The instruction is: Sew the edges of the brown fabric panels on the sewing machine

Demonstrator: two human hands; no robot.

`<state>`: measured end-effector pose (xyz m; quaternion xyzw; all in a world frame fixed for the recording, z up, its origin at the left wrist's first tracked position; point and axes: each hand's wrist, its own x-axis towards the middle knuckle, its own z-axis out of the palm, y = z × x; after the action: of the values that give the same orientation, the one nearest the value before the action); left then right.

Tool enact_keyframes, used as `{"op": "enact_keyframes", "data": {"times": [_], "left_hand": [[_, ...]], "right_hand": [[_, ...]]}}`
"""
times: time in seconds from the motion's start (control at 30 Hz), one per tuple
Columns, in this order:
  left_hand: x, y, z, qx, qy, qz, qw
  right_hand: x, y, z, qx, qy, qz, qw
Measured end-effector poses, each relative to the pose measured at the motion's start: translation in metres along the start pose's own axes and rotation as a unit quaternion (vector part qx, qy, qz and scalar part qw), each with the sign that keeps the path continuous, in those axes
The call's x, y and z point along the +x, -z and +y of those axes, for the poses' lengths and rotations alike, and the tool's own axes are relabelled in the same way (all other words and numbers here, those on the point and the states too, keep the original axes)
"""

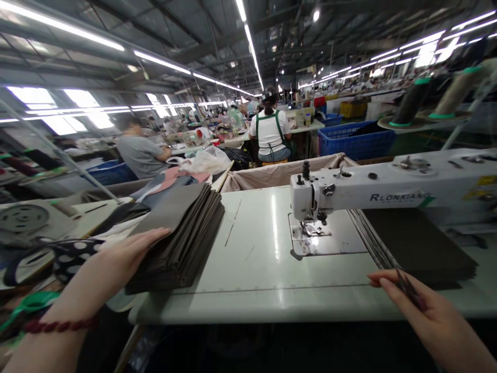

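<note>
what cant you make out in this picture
- Head view: pointed tool, handle mostly covered by the right hand.
- Head view: left hand, thumb hidden behind the hand, so its grip is unclear.
- Head view: right fabric stack, far part behind the sewing machine.
- Head view: sewing machine's right end, cut off by the picture's edge.
- Head view: small lettering under the machine's brand name, too blurred.

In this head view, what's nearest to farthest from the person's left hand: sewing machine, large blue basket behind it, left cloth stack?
1. Left cloth stack, touching the left hand.
2. Sewing machine, right of the stack.
3. Large blue basket, behind the machine.
</note>
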<state>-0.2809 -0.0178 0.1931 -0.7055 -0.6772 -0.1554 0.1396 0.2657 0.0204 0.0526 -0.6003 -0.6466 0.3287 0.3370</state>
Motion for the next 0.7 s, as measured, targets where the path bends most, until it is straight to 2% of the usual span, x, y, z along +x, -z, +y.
{"op": "enact_keyframes", "data": {"times": [0.1, 0.17, 0.23, 0.3, 0.33, 0.4, 0.47, 0.5, 0.53, 0.6, 0.63, 0.7], "left_hand": [[-0.016, -0.010, -0.016, 0.021, -0.002, -0.058, 0.998], [-0.019, -0.009, -0.015, 0.033, -0.007, -0.057, 0.998], [-0.020, -0.008, 0.001, 0.026, -0.038, -0.026, 0.999], [-0.020, -0.015, 0.032, -0.022, -0.066, 0.011, 0.998], [-0.019, -0.024, 0.051, -0.064, -0.070, 0.018, 0.995], [-0.013, -0.057, 0.090, -0.150, -0.050, -0.009, 0.987], [0.002, -0.105, 0.117, -0.156, -0.019, -0.100, 0.982], [0.014, -0.130, 0.123, -0.135, 0.028, -0.134, 0.981], [0.028, -0.155, 0.123, -0.123, 0.068, -0.143, 0.980], [0.060, -0.194, 0.112, -0.107, 0.133, -0.142, 0.975], [0.075, -0.207, 0.103, -0.099, 0.157, -0.142, 0.972], [0.095, -0.222, 0.088, -0.095, 0.176, -0.152, 0.968]], "right_hand": [[-0.003, -0.002, 0.005, -0.019, 0.013, -0.003, 1.000], [-0.005, -0.005, 0.005, -0.022, 0.029, -0.006, 0.999], [-0.008, -0.010, 0.005, -0.022, 0.040, -0.001, 0.999], [-0.011, -0.015, 0.004, -0.023, 0.044, 0.008, 0.999], [-0.012, -0.018, 0.002, -0.022, 0.045, 0.009, 0.999], [-0.015, -0.025, -0.006, -0.016, 0.052, -0.001, 0.999], [-0.017, -0.034, -0.018, -0.005, 0.076, -0.030, 0.997], [-0.018, -0.039, -0.024, -0.002, 0.092, -0.050, 0.994], [-0.019, -0.043, -0.030, 0.000, 0.111, -0.069, 0.991], [-0.021, -0.048, -0.037, -0.002, 0.141, -0.096, 0.985], [-0.022, -0.048, -0.038, -0.006, 0.150, -0.101, 0.983], [-0.025, -0.044, -0.033, -0.017, 0.155, -0.099, 0.983]]}}
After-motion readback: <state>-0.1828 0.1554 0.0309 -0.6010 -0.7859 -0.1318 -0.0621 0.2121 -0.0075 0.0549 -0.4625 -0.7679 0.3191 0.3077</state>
